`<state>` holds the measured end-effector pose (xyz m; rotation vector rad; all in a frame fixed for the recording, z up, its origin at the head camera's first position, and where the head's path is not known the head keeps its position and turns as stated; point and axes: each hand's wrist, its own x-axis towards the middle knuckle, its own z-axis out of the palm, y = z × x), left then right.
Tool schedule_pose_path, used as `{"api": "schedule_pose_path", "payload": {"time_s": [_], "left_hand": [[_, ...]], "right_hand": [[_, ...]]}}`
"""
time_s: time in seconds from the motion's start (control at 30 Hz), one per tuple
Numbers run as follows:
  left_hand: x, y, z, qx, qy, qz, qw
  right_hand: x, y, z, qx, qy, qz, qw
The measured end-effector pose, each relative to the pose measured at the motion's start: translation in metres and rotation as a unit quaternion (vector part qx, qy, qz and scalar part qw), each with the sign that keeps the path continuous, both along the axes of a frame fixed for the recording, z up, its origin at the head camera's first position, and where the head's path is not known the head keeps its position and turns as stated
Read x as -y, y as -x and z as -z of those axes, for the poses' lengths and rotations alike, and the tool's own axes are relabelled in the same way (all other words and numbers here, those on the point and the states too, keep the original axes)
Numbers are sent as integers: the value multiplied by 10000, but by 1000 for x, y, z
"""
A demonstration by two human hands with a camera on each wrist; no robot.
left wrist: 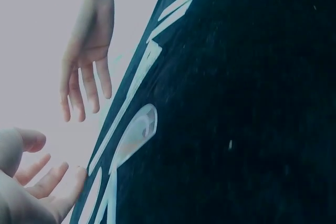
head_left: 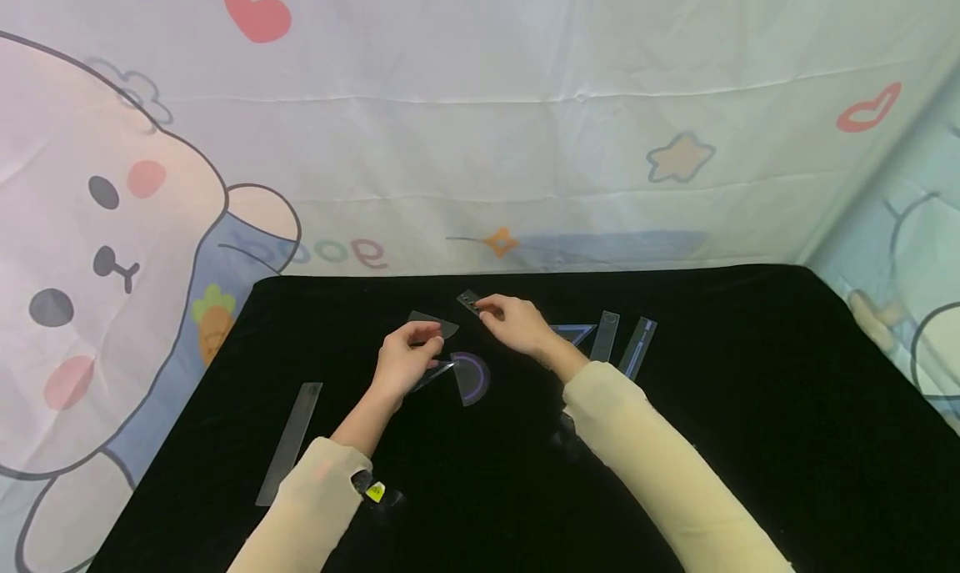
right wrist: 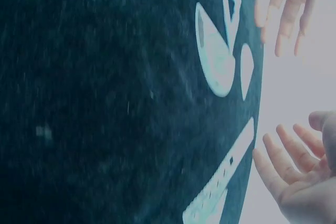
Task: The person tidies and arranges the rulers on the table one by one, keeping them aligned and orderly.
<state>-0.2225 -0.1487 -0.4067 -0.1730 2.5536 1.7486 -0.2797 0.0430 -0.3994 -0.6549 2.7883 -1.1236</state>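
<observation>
My left hand (head_left: 405, 360) hovers over the table with nothing in its loosely bent fingers. Near it lie a clear half-round piece (head_left: 444, 326), a protractor (head_left: 470, 379) with a purple arc, and a narrow set square (head_left: 433, 376) touching the protractor. My right hand (head_left: 519, 326) is also raised and holds nothing; its relaxed fingers show in the right wrist view. Below that hand runs a wavy-edged ruler (right wrist: 223, 171) with cut-outs, partly hidden in the head view. Beside the right wrist is a blue-edged set square (head_left: 577, 331), partly covered by the arm.
To the right lie a clear ruler (head_left: 604, 336) and a ruler with a blue stripe (head_left: 638, 348), side by side. A long clear ruler (head_left: 289, 444) lies at the left by the left sleeve. Black cloth covers the table (head_left: 480, 506); a printed curtain (head_left: 480, 139) hangs behind it.
</observation>
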Motion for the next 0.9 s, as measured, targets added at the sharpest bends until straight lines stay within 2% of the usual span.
{"api": "schedule_pose_path", "payload": {"time_s": [0.33, 0.63, 0.9], "left_hand": [[-26, 1, 2, 387, -787, 205, 9959], [-47, 3, 8, 668, -939, 167, 9932], [-63, 5, 13, 739, -1316, 269, 9882]], "right_hand": [[-23, 10, 0, 249, -225, 88, 9994], [-32, 10, 2, 628, -376, -6, 9973], [-39, 12, 2, 844, -597, -12, 9946]]}}
